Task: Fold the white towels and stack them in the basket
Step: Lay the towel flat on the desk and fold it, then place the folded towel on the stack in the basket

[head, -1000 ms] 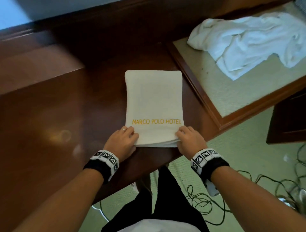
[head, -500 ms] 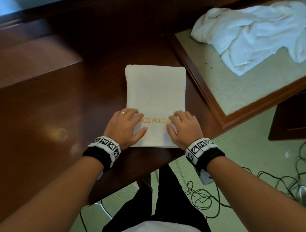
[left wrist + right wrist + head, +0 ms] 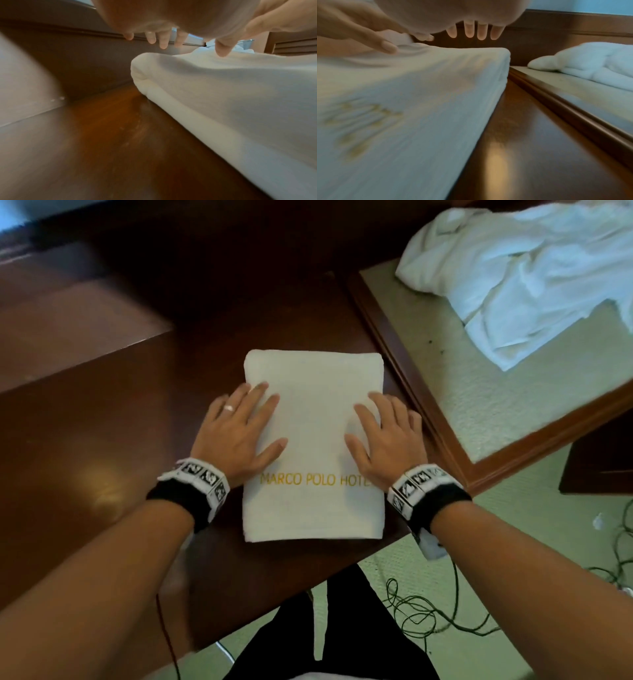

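Towel work sits at the centre of the head view: a folded white towel [image 3: 313, 446] lies flat on the dark wooden desk [image 3: 102, 474], its long sides running from 12 to 6 o'clock, with gold lettering reading MARCO POLO HOTEL [image 3: 315, 480] across the lower half. The near short edge lies close to the desk's front edge.

The left hand [image 3: 239, 433] rests palm down with fingers straight and spread, over the towel's 9 o'clock edge; the inner fingers and thumb lie on the cloth, the outer fingers over bare wood. A ring [image 3: 228, 407] shows on one finger. The right hand [image 3: 385, 436] lies the same way over the 3 o'clock edge, fingers straight and flat on the cloth. Neither hand grips anything. Both wrists wear black bands with black-and-white markers.

From the left wrist view, the towel [image 3: 223, 101] shows as a thick stacked fold with a rounded corner, the fingertips [image 3: 163, 43] extended above it. From the right wrist view, the towel's [image 3: 419, 94] side wall stands square against the desk top [image 3: 530, 135].

At 2 o'clock, on a tan-topped wood-framed surface [image 3: 479, 405] beside the desk, a heap of crumpled white towels [image 3: 531, 275] lies well apart from the folded one. Dark cables [image 3: 421, 611] trail over the green carpet [image 3: 513, 542] at 5 o'clock.
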The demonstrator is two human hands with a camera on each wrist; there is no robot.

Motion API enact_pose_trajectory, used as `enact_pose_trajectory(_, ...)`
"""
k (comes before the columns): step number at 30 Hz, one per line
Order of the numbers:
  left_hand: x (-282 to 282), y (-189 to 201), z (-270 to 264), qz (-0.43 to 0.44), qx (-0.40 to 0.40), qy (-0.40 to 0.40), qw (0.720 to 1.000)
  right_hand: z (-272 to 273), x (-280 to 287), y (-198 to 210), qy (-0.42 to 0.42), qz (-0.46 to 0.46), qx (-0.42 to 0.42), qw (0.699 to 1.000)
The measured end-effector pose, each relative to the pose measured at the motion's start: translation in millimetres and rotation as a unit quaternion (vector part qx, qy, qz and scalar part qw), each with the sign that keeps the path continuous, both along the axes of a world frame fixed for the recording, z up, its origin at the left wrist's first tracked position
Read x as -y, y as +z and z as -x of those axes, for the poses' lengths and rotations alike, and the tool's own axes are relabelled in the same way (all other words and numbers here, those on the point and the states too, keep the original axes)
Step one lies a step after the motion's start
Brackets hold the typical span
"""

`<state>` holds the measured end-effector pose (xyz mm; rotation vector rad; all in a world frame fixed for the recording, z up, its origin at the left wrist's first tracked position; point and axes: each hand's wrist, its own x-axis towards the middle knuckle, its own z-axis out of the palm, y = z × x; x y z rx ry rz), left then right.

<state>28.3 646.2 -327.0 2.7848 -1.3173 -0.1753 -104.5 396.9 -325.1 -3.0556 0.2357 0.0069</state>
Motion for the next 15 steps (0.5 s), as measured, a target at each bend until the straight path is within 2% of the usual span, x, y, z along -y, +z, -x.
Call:
enact_pose_trajectory(2,25,1,-21,-0.057,0.001,-0.016,0.998,-36,-5,3,0.038,-0.003,-0.011,0.999)
enact_pose_trajectory(4,38,-5,-39,-0.120,-0.005,-0.023,0.992,-59,-3,-2,0.061,0.010,-0.085,0.994)
enact_pose_trajectory(7,36,-18,-50,-0.166,-0.042,0.003,0.985,-63,22,-17,0.030,0.006,-0.192,0.981)
enact_pose_trajectory(10,33,-20,-44,-0.156,-0.065,0.042,0.985,-53,32,-16,-0.024,0.002,-0.203,0.979)
enact_pose_trajectory(15,20,-10,1,-0.111,-0.122,0.196,0.966,-11,7,-6,-0.135,-0.029,-0.170,0.976)
